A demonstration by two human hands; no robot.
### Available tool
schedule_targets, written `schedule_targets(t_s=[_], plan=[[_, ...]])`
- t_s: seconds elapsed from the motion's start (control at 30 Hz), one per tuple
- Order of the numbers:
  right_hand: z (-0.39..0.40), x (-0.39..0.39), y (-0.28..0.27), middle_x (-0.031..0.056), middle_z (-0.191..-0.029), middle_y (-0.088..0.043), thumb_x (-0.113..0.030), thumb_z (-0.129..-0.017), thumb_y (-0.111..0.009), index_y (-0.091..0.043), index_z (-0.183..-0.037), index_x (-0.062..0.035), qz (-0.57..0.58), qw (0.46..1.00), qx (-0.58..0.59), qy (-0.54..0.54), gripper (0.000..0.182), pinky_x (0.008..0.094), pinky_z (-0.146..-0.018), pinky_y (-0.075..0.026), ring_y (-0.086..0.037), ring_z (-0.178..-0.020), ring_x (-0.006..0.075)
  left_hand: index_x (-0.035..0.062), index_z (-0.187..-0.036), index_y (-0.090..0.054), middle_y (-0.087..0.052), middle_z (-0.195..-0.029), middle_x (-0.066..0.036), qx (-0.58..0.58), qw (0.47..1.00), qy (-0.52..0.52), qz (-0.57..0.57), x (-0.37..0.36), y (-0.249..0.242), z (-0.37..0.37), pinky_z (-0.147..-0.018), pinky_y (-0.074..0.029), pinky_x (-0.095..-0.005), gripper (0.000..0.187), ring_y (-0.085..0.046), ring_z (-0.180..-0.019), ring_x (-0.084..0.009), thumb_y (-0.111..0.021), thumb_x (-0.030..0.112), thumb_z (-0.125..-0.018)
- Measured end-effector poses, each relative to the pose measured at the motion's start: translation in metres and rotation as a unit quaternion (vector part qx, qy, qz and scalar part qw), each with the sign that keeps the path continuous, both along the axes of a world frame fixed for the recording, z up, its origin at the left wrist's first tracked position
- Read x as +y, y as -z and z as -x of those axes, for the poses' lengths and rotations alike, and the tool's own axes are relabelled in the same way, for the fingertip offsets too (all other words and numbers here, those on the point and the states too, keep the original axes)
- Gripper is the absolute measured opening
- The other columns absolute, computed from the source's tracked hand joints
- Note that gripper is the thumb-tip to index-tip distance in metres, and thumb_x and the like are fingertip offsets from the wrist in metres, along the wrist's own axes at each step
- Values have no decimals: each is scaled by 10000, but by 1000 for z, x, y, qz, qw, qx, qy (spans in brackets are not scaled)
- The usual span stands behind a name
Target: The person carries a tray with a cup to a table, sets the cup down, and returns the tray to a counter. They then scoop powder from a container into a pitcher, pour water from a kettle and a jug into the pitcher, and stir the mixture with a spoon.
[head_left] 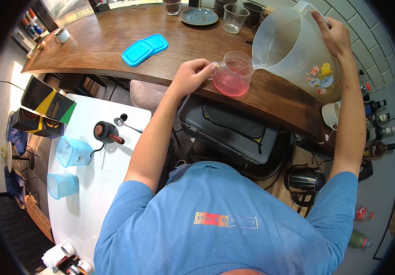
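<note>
My left hand is closed round the handle of a small glass pitcher, which holds pink liquid and stands near the front edge of the wooden counter. In my right hand is the handle of a large translucent plastic jug with flowers printed on its side. The jug is tilted to the left, its spout at the rim of the glass pitcher. A thin stream seems to run from the spout into the pitcher. The inside of the jug looks pale, and its liquid level is hard to make out.
Two blue lids lie on the counter, with a grey plate and a clear plastic cup behind. A white mug stands at right. On the white table are blue containers, a dark pot and a spoon.
</note>
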State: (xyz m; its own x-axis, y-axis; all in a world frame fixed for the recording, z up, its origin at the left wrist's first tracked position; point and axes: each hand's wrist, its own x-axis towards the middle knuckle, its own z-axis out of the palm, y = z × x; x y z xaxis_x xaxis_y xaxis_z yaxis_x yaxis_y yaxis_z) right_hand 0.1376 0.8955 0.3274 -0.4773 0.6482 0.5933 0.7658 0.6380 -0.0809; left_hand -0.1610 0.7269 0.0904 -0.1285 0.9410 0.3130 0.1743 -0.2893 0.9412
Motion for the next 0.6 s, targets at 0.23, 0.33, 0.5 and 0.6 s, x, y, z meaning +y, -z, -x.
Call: schedule_targets(t_s=[0.23, 0.33, 0.5, 0.6], plan=[[0, 0, 1, 35, -521, -443, -704, -819, -452, -537, -621, 13, -2, 1000, 4, -4, 748, 292, -513, -352, -400, -525, 144, -9, -876, -670, -555, -658, -5, 3, 1000, -3, -7, 1, 1, 0, -578, -380, -241, 335, -462, -635, -76, -641, 323, -855], [0, 1, 1, 34, -520, -437, -702, -820, -452, -528, -617, 13, -1, 1000, 1, -4, 748, 291, -513, -351, -399, -525, 142, -9, -875, -670, -554, -656, -6, 2, 1000, -3, -9, 1, 2, 0, -578, -380, -242, 335, -462, -634, -76, -639, 324, -856], [0, 2, 0, 34, -519, -432, -697, -824, -452, -524, -615, 14, -1, 1000, 0, -8, 744, 290, -513, -351, -397, -525, 141, -8, -876, -669, -555, -658, -4, 9, 1000, -5, -9, 0, 0, 0, -580, -382, -242, 333, -464, -635, -76, -636, 323, -859], [1, 0, 0, 33, -519, -434, -693, -826, -453, -526, -616, 13, 1, 1000, 3, -12, 740, 289, -513, -351, -397, -524, 140, -8, -877, -667, -562, -664, -5, 5, 1000, -1, -8, 1, 2, 1, -584, -385, -240, 332, -469, -640, -75, -633, 322, -862]])
